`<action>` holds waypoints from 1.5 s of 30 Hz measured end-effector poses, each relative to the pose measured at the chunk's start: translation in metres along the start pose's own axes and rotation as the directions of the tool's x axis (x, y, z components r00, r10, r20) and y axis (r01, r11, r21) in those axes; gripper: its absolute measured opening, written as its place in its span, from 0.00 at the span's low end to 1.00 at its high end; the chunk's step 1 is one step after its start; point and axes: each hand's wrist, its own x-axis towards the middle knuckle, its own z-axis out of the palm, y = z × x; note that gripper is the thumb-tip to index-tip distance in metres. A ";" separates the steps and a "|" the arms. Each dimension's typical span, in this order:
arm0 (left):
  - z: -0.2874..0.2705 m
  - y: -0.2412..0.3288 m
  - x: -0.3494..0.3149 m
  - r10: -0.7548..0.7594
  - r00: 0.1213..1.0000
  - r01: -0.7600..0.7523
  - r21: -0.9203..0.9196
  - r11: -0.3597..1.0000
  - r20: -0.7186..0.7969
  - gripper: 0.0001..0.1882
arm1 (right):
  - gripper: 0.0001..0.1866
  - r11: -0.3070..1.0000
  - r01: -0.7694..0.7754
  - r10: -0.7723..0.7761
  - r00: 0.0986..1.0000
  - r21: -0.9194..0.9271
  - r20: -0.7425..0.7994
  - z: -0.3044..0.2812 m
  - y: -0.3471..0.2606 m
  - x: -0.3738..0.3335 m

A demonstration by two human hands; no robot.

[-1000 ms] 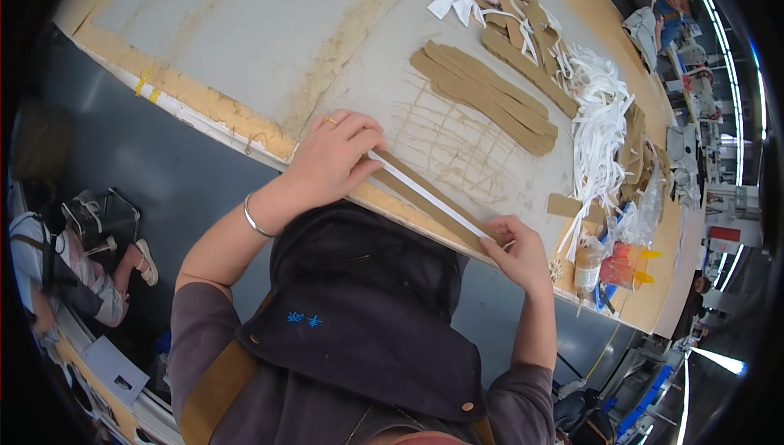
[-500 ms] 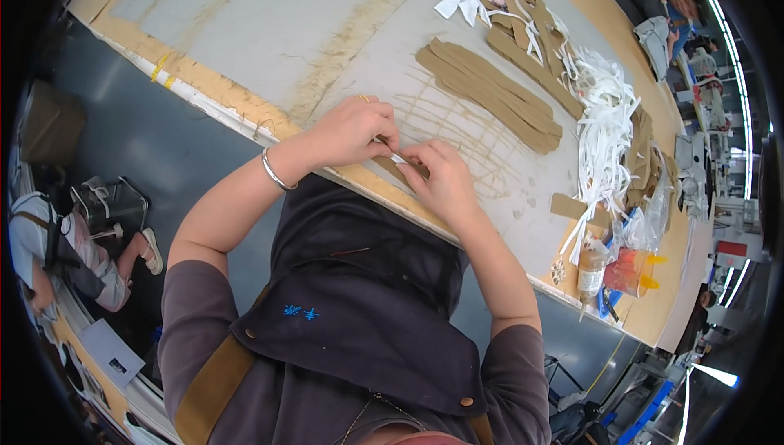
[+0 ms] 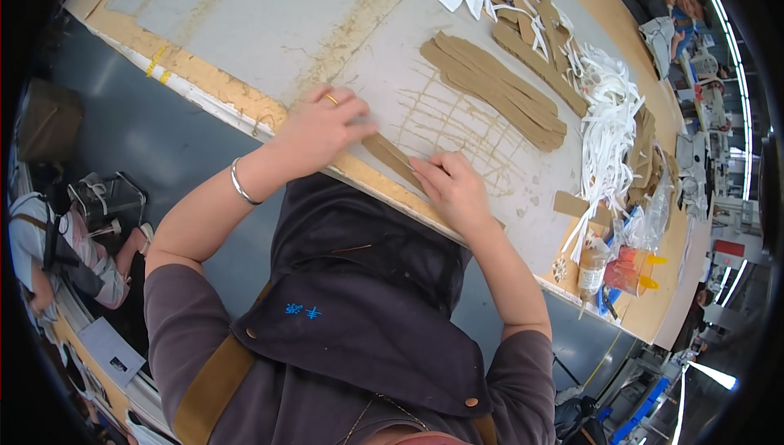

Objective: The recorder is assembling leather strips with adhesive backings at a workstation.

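A narrow brown fabric strip (image 3: 393, 159) lies along the table's near edge, between my two hands. Over its left end is my left hand (image 3: 323, 131), fingers stretched out and slightly blurred, with a ring on one finger. My right hand (image 3: 454, 188) is closed in a pinch at the strip's right part. A small pale spot shows at its fingertips, and what they hold is too small to make out. Just beyond lies a stack of brown fabric strips (image 3: 494, 90).
A heap of white ribbons (image 3: 606, 110) lies to the right, beside more brown pieces (image 3: 535, 33). Nearer are a bottle (image 3: 591, 272) and a red container with yellow parts (image 3: 629, 272). Another person (image 3: 682, 4) works at far right; someone sits at left (image 3: 77, 249).
My hands have moved apart: the left went left, the right a little right and down. More of the brown strip now shows between them. The white piece between my fingers is no longer plain.
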 end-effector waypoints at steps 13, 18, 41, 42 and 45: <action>0.000 0.069 0.004 -0.130 0.983 0.139 -0.060 0.988 0.130 0.39 | 0.10 0.997 0.046 -0.044 0.999 -0.061 0.025 -0.002 0.001 0.007; 0.008 0.076 0.010 -0.006 0.977 0.002 0.016 1.000 0.212 0.46 | 0.12 0.994 0.027 -0.024 0.999 -0.103 0.031 -0.032 0.010 -0.032; 0.013 0.143 0.041 0.198 0.926 -0.231 0.067 0.971 0.321 0.53 | 0.19 0.986 -0.132 0.139 0.989 -0.105 0.059 -0.076 0.009 -0.099; 0.013 0.142 0.040 0.191 0.926 -0.224 0.067 0.972 0.326 0.53 | 0.20 0.982 -0.154 0.163 0.983 -0.109 0.080 -0.074 0.005 -0.098; 0.012 0.136 0.034 0.119 0.944 -0.132 0.025 0.991 0.307 0.51 | 0.24 0.976 -0.174 0.188 0.977 -0.134 0.101 -0.073 0.003 -0.100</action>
